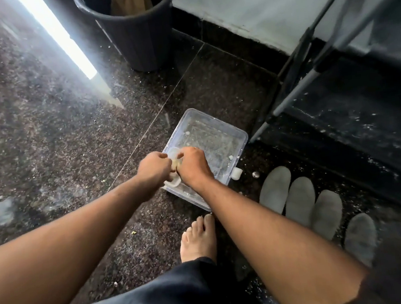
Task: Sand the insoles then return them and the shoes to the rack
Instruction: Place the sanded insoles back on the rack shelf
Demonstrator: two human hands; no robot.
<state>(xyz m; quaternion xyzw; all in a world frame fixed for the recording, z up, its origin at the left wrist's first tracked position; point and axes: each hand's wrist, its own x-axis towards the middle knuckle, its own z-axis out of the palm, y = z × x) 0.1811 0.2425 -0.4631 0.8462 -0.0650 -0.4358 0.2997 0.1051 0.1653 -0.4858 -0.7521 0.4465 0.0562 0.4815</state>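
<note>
Grey felt-like insoles look light, floppy; grab mid-edge. Both hands' fingers pinch sth small, pale over clear tub.

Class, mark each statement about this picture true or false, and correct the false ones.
1. Both hands, the left hand and the right hand, work together over the clear plastic tub. True.
2. Four grey insoles lie on the floor to the right of the tub. True.
3. The insoles are stacked inside the dark bin. False: they lie on the floor, well away from it.
4. The person is wearing shoes. False: a bare foot shows beside the tub.
</note>
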